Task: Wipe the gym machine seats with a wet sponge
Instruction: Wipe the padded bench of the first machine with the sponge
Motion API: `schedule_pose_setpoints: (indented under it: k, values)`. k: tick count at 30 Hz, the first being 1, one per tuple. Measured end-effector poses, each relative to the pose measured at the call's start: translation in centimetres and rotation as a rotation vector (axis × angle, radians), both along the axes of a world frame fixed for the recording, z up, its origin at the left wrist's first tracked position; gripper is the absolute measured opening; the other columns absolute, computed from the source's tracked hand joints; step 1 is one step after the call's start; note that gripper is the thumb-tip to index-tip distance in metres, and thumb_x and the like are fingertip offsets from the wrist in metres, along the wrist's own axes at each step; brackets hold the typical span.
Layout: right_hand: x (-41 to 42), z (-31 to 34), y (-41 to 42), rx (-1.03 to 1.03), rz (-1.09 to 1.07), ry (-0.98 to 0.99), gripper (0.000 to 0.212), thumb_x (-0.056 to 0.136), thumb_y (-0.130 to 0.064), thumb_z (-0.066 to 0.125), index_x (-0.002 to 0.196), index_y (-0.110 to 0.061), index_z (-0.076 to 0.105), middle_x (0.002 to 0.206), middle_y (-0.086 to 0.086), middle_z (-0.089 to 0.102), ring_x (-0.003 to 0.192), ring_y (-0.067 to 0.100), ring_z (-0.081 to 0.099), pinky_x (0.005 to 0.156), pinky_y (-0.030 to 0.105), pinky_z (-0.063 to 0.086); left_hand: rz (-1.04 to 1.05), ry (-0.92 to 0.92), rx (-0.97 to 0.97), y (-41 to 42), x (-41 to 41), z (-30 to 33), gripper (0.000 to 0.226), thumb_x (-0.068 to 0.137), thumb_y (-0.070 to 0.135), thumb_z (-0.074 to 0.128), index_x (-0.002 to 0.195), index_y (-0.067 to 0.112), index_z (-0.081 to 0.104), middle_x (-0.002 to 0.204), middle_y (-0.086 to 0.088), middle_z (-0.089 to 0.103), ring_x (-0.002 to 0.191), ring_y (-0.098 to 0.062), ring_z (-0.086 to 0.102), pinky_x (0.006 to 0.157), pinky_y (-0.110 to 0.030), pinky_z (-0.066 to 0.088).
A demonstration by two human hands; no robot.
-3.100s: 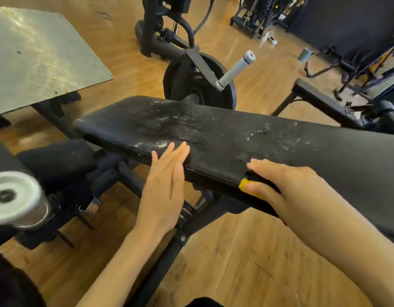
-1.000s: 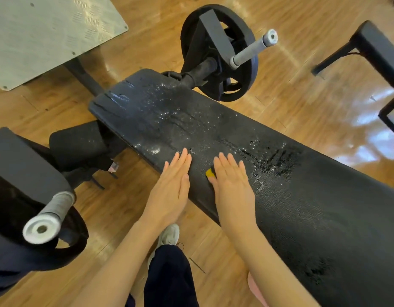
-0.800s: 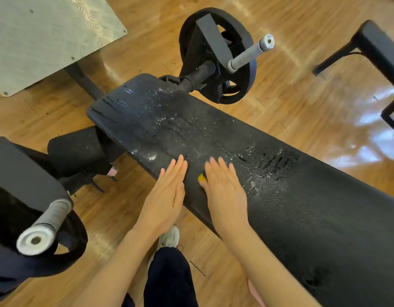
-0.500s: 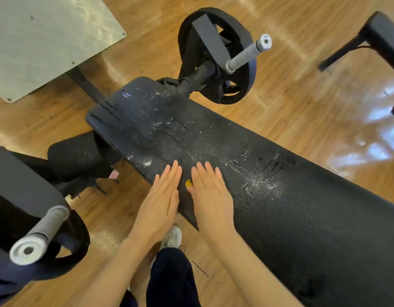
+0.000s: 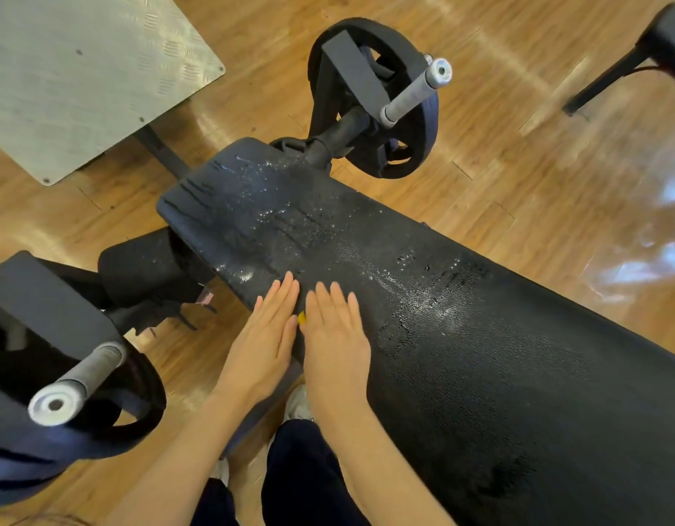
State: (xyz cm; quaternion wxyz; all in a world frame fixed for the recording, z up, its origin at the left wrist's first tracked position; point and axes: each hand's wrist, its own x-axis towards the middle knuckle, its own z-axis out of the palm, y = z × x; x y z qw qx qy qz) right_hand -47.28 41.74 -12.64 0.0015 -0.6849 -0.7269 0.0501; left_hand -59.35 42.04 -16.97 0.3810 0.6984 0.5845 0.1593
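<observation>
Seat pad (image 5: 461, 336): long black padded upholstery with a pebbled grain, running from upper left to lower right; rounded at its far end; surface wet, with white droplets and foam flecks thick near the far end and a glistening streak across the middle; darker damp patches at centre and toward the lower right.

Sponge (image 5: 302, 318): only a small yellow corner shows, on the near edge of the seat pad, under the thumb side of the right hand; the rest is hidden, so shape and size cannot be told.

Right hand (image 5: 338, 341): palm down, fingers straight and close together, pressing flat on the sponge and pad; nothing curled round.

Left hand (image 5: 264, 347): palm down just beside the right, fingers straight and together, fingertips resting on the near edge of the pad; holds nothing.

Weight plate (image 5: 374, 100): black, on the machine's arm beyond the far end of the seat, with a grey handle (image 5: 415, 93) projecting; a second grey handle (image 5: 78, 381) and black plate at lower left.

Metal footplate (image 5: 81, 70): grey tread plate, upper left.

Floor (image 5: 537, 165): glossy wooden boards; dark trouser legs and a pale shoe below the hands.
</observation>
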Motion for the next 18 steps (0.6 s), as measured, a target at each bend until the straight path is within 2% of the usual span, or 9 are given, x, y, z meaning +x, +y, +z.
schedule_pose_setpoints:
  k: [2,4,6,8,10,12,13,15,18]
  values:
    - [0.1,0.2,-1.3,-0.022,0.061,0.031,0.038,0.088,-0.023,0.056,0.121,-0.007,0.066,0.127,0.011,0.063,0.124,0.026,0.055,0.112,0.043,0.032,-0.007,0.011,-0.011,0.0,0.0,0.2,0.047,0.109,0.029,0.025,0.153,0.025,0.009,0.164,0.011,0.003,0.148,0.008,-0.006,0.119,-0.014,-0.006]
    - [0.8,0.8,1.2,-0.007,0.041,0.028,0.041,0.088,-0.023,0.065,0.125,-0.006,0.062,0.131,0.012,0.06,0.129,0.027,0.051,0.112,0.042,0.035,0.008,0.004,-0.013,0.1,0.0,0.4,0.047,0.108,0.03,0.024,0.152,0.026,0.008,0.163,0.012,0.003,0.147,0.008,-0.006,0.119,-0.014,-0.007]
    - [1.7,1.0,3.2,-0.063,0.011,0.032,0.042,0.099,-0.024,0.048,0.137,-0.006,0.051,0.144,0.011,0.048,0.139,0.027,0.038,0.117,0.042,0.024,0.008,0.013,-0.022,0.2,0.2,0.8,0.046,0.108,0.033,0.021,0.151,0.028,0.006,0.161,0.015,0.001,0.148,0.006,-0.005,0.118,-0.014,-0.008]
    - [3.1,2.5,1.2,-0.054,-0.029,0.019,0.046,0.097,-0.025,0.031,0.132,-0.008,0.057,0.14,0.008,0.053,0.134,0.026,0.045,0.115,0.042,0.027,0.012,0.027,-0.041,0.2,0.5,1.1,0.047,0.108,0.029,0.022,0.153,0.026,0.005,0.161,0.014,-0.001,0.149,0.001,-0.005,0.116,-0.014,-0.009]
    - [5.4,4.4,-3.3,0.02,-0.042,0.025,0.051,0.091,-0.026,0.029,0.125,-0.009,0.063,0.132,0.007,0.06,0.127,0.026,0.053,0.112,0.043,0.029,0.019,0.044,-0.06,0.3,0.8,1.5,0.052,0.106,0.033,0.018,0.155,0.021,0.006,0.161,0.013,-0.002,0.149,-0.003,-0.005,0.116,-0.015,-0.01]
    - [7.6,5.7,-6.5,0.019,-0.027,-0.05,0.045,0.092,-0.025,0.039,0.126,-0.009,0.063,0.132,0.008,0.06,0.127,0.028,0.053,0.111,0.045,0.029,0.024,0.049,-0.082,0.3,1.2,1.7,0.061,0.1,0.041,0.012,0.157,0.019,0.007,0.161,0.012,-0.003,0.15,-0.006,-0.005,0.117,-0.019,-0.01]
    - [7.8,5.6,-6.4,0.024,-0.041,-0.071,0.039,0.092,-0.025,0.051,0.125,-0.009,0.063,0.131,0.008,0.061,0.126,0.028,0.054,0.112,0.047,0.031,0.035,0.041,-0.092,0.3,1.3,1.8,0.063,0.099,0.043,0.011,0.157,0.019,0.007,0.162,0.012,-0.003,0.15,-0.007,-0.006,0.117,-0.02,-0.01]
    - [6.3,4.2,-3.6,0.007,-0.084,-0.106,0.047,0.08,-0.026,0.075,0.123,-0.01,0.065,0.128,0.007,0.063,0.124,0.028,0.056,0.108,0.048,0.037,0.052,0.025,-0.106,0.4,1.4,1.9,0.06,0.103,0.04,0.017,0.158,0.019,0.008,0.164,0.01,-0.002,0.15,-0.005,-0.008,0.118,-0.02,-0.011]
    - [4.9,3.2,-0.5,-0.03,0.034,-0.078,0.057,0.069,-0.03,0.085,0.12,-0.011,0.067,0.123,0.004,0.066,0.12,0.027,0.059,0.103,0.049,0.042,0.065,0.034,-0.026,0.6,1.7,2.0,0.057,0.108,0.027,0.033,0.159,0.017,0.011,0.165,0.006,0.004,0.149,-0.006,-0.006,0.121,-0.024,-0.007]
